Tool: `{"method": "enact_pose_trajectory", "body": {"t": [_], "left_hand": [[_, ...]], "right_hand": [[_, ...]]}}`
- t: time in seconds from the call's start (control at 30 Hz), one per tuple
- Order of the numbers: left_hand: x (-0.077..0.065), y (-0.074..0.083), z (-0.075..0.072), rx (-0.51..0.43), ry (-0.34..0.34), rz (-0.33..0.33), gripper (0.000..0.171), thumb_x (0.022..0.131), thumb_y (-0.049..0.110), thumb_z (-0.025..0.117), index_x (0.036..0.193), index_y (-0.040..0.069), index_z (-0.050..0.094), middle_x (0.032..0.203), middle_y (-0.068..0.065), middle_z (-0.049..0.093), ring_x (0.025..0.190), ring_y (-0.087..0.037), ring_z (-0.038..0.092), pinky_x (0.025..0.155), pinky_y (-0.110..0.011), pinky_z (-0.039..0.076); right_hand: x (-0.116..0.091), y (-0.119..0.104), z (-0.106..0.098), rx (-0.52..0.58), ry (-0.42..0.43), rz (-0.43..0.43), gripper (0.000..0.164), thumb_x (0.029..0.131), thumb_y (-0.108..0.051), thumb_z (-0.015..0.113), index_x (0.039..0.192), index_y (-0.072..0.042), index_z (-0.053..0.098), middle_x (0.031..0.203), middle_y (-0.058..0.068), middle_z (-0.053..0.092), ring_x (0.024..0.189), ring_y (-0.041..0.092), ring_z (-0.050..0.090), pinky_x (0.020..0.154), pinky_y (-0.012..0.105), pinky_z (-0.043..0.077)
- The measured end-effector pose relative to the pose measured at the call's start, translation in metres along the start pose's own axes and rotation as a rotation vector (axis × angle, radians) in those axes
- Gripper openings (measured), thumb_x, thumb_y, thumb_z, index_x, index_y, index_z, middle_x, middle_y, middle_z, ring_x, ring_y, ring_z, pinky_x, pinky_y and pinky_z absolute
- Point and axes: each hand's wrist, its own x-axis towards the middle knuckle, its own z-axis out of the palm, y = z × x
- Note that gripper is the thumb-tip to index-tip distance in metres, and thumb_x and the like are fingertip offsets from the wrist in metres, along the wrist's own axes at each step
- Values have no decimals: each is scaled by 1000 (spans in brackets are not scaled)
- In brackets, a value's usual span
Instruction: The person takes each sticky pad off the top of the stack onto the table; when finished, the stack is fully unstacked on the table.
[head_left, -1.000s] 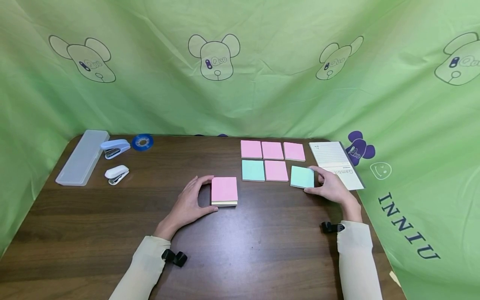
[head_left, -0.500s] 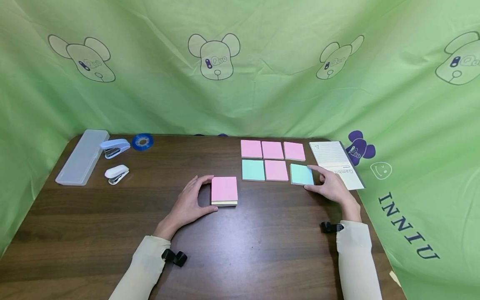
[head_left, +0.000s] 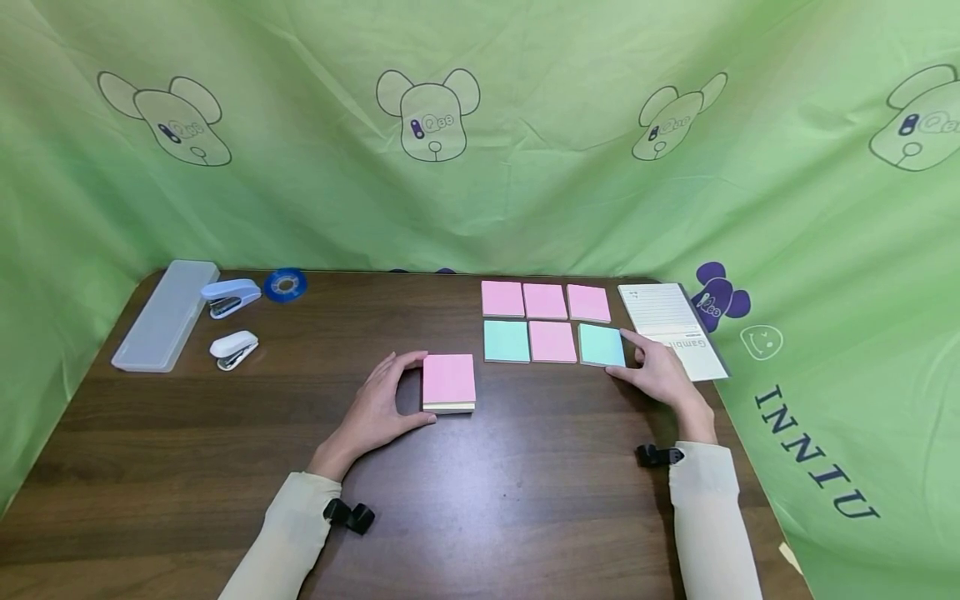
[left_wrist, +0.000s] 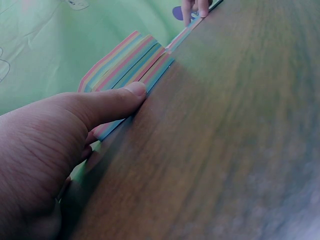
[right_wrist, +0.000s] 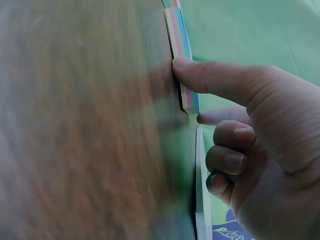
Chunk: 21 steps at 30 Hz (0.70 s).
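Note:
A tall stack of sticky note pads (head_left: 448, 379), pink on top, stands mid-table. My left hand (head_left: 378, 404) holds its left side, thumb at the near edge and fingers at the far one. Striped layers of the stack (left_wrist: 120, 65) show beyond the thumb in the left wrist view. Farther right, my right hand (head_left: 658, 373) pinches a teal sticky note pad (head_left: 598, 345) between thumb and index finger, its other fingers curled in. This pad ends the near row, beside a pink pad (head_left: 552, 342) and another teal pad (head_left: 506, 341).
Behind lies a row of pink pads (head_left: 545, 301). An open notebook (head_left: 667, 321) lies just past my right hand. At the left are a translucent case (head_left: 167, 317), a blue stapler (head_left: 231, 293), a white stapler (head_left: 234, 347) and a blue tape roll (head_left: 285, 285). Green cloth (head_left: 315, 200) hangs behind.
The right hand has slid its teal pad away from me and slightly left, straightening it into line with the near row. The left hand and its stack have stayed put.

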Motion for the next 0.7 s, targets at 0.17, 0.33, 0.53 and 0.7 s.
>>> {"method": "enact_pose_trajectory", "body": {"t": [0.17, 0.33, 0.53, 0.7], "left_hand": [[0, 0, 0, 1, -4, -9, 103, 77, 19, 105, 162, 7, 48, 152, -12, 64, 149, -33, 54, 136, -51, 20], [0, 1, 0, 3, -9, -18, 103, 77, 20, 105, 162, 6, 48, 153, -13, 64, 149, -33, 54, 136, -52, 20], [0, 1, 0, -1, -6, -13, 103, 77, 19, 105, 161, 6, 48, 152, -13, 64, 148, -33, 55, 136, -52, 19], [0, 1, 0, -6, -3, -8, 103, 77, 19, 105, 161, 6, 48, 151, -13, 64, 148, -33, 55, 136, -52, 19]], "right_hand": [[1, -2, 2, 28, -9, 13, 90, 93, -41, 89, 158, 9, 52, 73, 0, 42, 65, 15, 34, 62, 35, 30], [5, 6, 9, 3, -7, 14, 86, 94, -34, 88, 159, 9, 51, 71, -2, 41, 63, 13, 32, 60, 33, 30], [4, 1, 9, 29, -3, 2, 88, 96, -37, 86, 159, 12, 49, 71, -3, 38, 65, 14, 31, 63, 34, 30], [4, 0, 9, 28, -1, 0, 86, 96, -35, 86, 159, 11, 50, 70, -4, 38, 64, 13, 31, 63, 33, 30]]}}
